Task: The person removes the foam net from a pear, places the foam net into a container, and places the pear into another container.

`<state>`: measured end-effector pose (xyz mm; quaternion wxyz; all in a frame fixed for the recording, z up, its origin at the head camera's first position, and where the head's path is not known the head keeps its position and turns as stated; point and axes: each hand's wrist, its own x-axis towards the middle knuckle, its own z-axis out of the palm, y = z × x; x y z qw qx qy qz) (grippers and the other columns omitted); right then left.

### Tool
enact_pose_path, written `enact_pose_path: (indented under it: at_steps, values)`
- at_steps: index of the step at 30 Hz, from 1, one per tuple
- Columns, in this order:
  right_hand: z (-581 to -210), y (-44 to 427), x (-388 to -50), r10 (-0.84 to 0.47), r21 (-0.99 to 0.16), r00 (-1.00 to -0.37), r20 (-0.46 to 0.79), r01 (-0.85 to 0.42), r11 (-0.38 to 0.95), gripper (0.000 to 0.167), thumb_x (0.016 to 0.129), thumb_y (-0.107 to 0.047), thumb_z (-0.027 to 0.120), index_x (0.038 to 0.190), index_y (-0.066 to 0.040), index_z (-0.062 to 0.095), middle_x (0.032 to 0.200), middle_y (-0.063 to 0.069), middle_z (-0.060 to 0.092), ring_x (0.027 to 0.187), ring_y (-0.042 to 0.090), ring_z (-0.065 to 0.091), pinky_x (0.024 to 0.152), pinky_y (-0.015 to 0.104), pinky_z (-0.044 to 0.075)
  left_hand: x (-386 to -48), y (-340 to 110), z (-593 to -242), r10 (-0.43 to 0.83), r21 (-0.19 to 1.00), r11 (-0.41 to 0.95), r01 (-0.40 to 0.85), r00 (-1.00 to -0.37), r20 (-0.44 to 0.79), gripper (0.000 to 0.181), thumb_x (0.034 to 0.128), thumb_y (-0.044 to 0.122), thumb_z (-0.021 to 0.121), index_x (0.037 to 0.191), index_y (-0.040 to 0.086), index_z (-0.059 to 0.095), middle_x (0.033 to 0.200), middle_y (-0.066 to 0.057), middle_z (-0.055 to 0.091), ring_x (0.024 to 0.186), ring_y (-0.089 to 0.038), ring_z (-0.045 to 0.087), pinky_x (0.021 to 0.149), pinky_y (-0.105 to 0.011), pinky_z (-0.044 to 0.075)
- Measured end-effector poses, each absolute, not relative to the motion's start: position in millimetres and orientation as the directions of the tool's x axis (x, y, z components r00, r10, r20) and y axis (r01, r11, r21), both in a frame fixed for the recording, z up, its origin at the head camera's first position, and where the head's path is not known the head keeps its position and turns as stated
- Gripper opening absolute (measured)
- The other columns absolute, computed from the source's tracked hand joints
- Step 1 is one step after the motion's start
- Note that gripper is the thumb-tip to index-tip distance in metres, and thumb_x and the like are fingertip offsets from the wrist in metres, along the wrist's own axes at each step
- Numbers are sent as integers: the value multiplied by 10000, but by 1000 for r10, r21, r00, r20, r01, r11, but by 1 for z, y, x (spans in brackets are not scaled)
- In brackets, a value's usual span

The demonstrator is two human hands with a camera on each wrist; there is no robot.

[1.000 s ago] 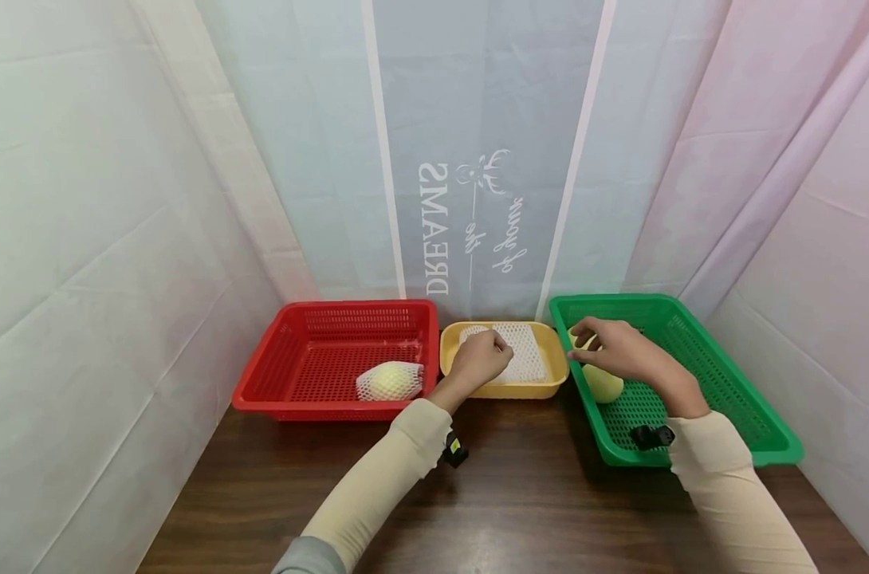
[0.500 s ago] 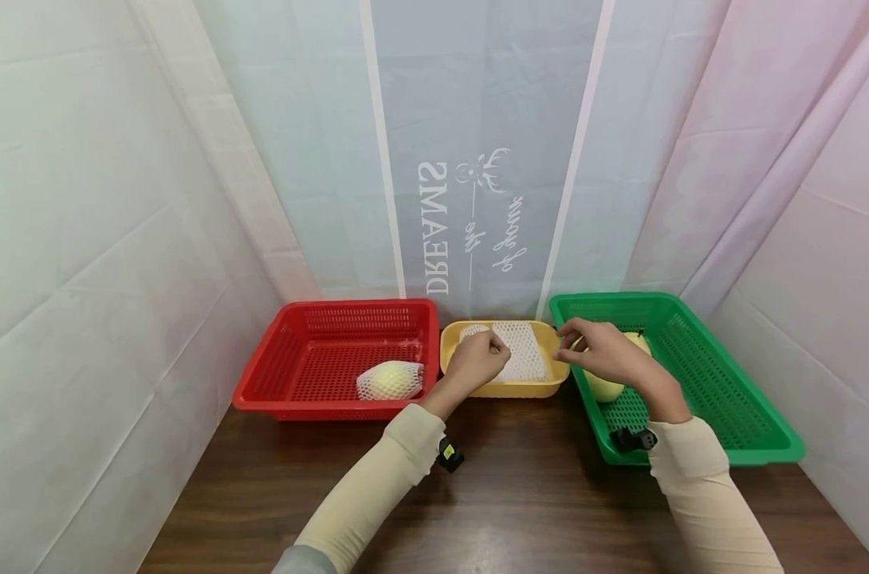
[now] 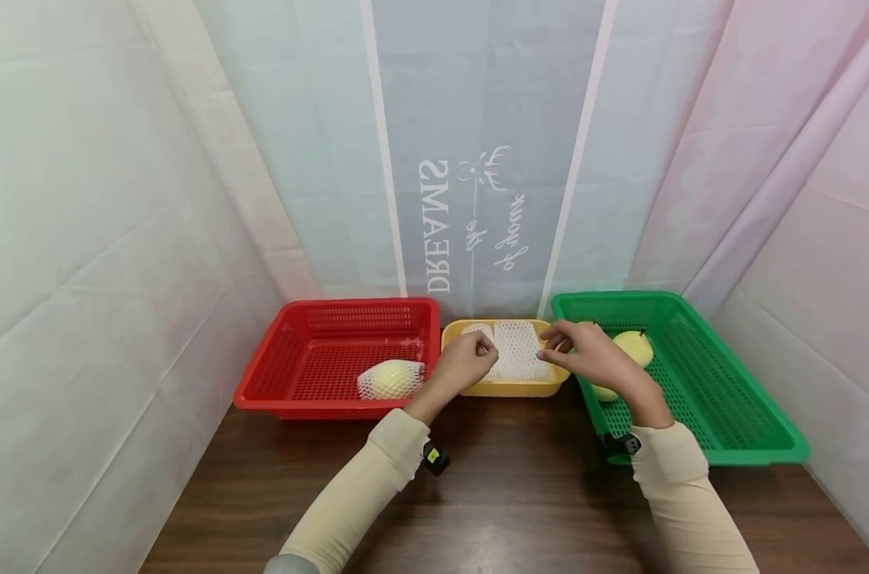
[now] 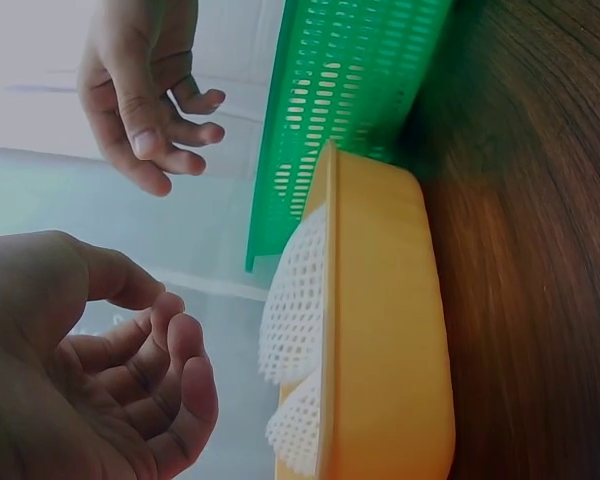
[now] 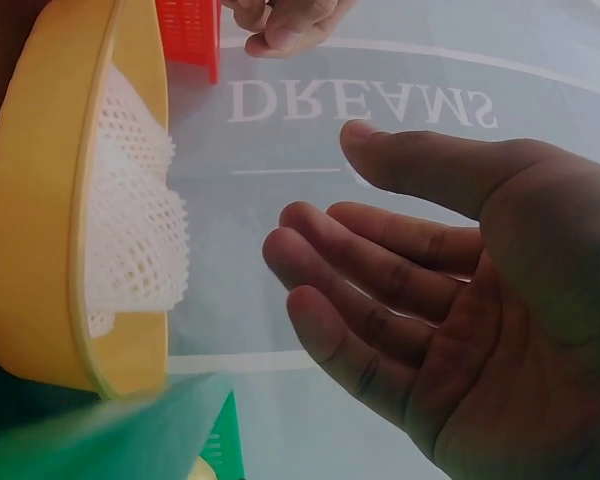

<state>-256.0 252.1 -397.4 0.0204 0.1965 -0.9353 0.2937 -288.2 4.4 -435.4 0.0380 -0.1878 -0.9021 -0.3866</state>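
Observation:
My left hand (image 3: 463, 363) hovers over the left part of a yellow tray (image 3: 506, 391). Its fingers curl loosely, thumb tip against the index finger, with nothing held in the left wrist view. My right hand (image 3: 588, 355) is above the tray's right edge, fingers apart and relaxed, thumb away from them; its palm (image 5: 470, 340) is bare. White foam net sleeves (image 3: 521, 351) lie in the tray below and between both hands. Yellow-green pears (image 3: 635, 348) with dark stems sit in the green basket (image 3: 753, 399), partly hidden by my right hand and wrist.
Left of the tray stands a red basket (image 3: 262, 391) holding one pale fruit in a foam net (image 3: 393, 380). All three containers line the back of a dark wooden table (image 3: 492, 486), close to a printed curtain (image 3: 485, 96).
My right hand has moved left from over the green basket to the tray's right side, uncovering pears. My left hand has drifted slightly left. Neither hand has picked anything up.

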Motion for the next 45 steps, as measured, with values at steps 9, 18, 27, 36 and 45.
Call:
enact_pose_path:
  at_steps: [9, 18, 27, 36, 45]
  values:
    - [-402, 241, -257, -329, -564, -933, 147, -352, 747, 355, 1035, -272, 720, 1275, -15, 677, 1087, 124, 756, 981, 260, 723, 817, 446, 610, -287, -6, -431, 317, 688, 616, 385, -920, 231, 151, 1000, 213, 643, 1004, 112, 755, 897, -16, 720, 735, -89, 575, 673, -235, 473]
    - [-408, 229, -259, -340, -578, -925, 170, -373, 726, 309, 1026, -235, 731, 1248, -24, 691, 1082, 124, 762, 951, 240, 726, 796, 437, 607, -286, -16, -432, 310, 687, 605, 403, -913, 263, 123, 987, 201, 667, 992, 114, 755, 872, -17, 718, 730, -101, 586, 662, -247, 484]
    - [-411, 217, -259, -356, -596, -911, 209, -407, 692, 279, 1014, -205, 743, 1226, -28, 702, 1136, 133, 743, 983, 256, 734, 830, 457, 611, -283, -25, -430, 309, 697, 607, 382, -921, 235, 125, 996, 216, 663, 1006, 123, 745, 879, -17, 724, 701, -113, 592, 637, -257, 487]
    - [-414, 208, -266, -366, -580, -909, 200, -411, 703, 304, 1030, -247, 727, 1252, -41, 705, 1121, 111, 755, 997, 267, 744, 839, 457, 616, -282, -33, -429, 307, 699, 606, 381, -922, 236, 125, 989, 215, 656, 1000, 126, 744, 863, -11, 711, 717, -103, 595, 660, -259, 492]
    - [-418, 199, -268, -375, -553, -891, 257, -454, 699, 259, 1005, -180, 751, 1214, -31, 717, 1086, 109, 783, 959, 268, 765, 814, 447, 622, -285, -40, -431, 303, 686, 620, 382, -922, 240, 133, 1001, 218, 653, 1013, 122, 743, 869, -8, 710, 742, -108, 604, 674, -257, 501]
